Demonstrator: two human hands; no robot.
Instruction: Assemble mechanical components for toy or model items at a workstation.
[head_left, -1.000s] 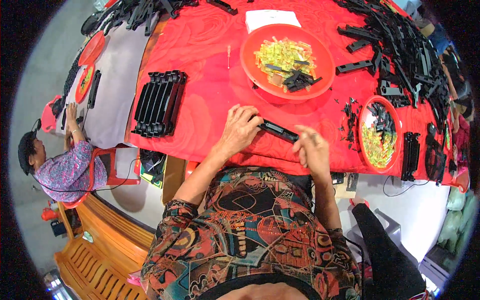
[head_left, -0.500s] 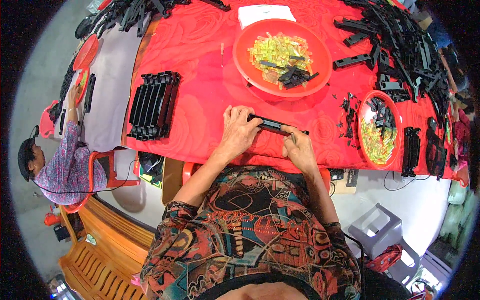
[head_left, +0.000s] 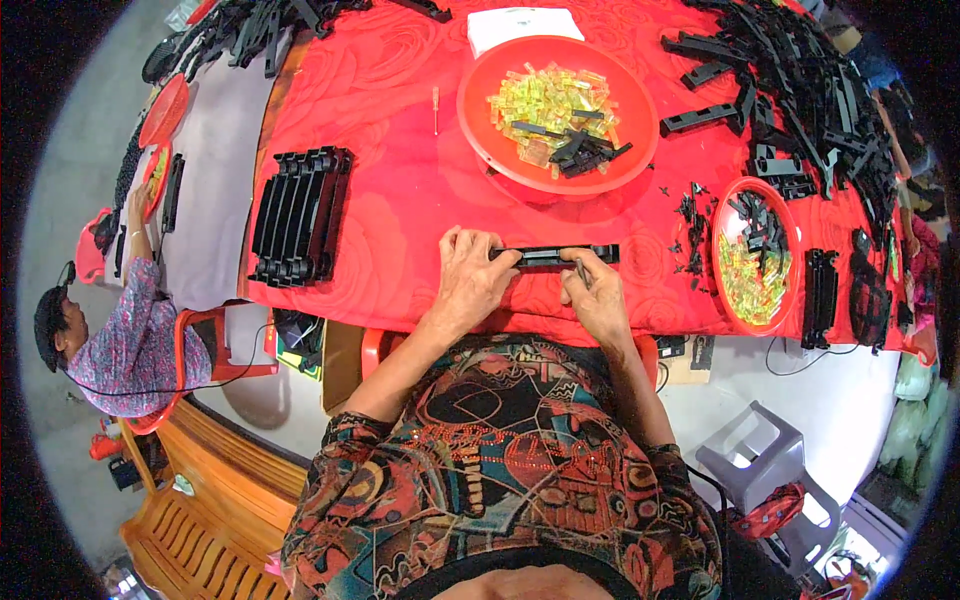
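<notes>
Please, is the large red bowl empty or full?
Partly filled: yellow pieces and black pieces lie heaped inside the large red bowl, while its bare red surface shows around them.

On the table [head_left: 400, 200], from the bar [head_left: 540, 257], a bowl [head_left: 642, 130] with bits [head_left: 545, 98] in it sat at twelve o'clock, a heap [head_left: 790, 100] at two, a second bowl [head_left: 719, 265] at three, a stack [head_left: 300, 215] at nine.

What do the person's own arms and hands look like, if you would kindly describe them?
The left sleeve and right sleeve are dark, patterned in rust red, teal and tan with rounded shapes, and end near the elbows. Below them the forearms are bare. The left hand and right hand wear no gloves.
</notes>
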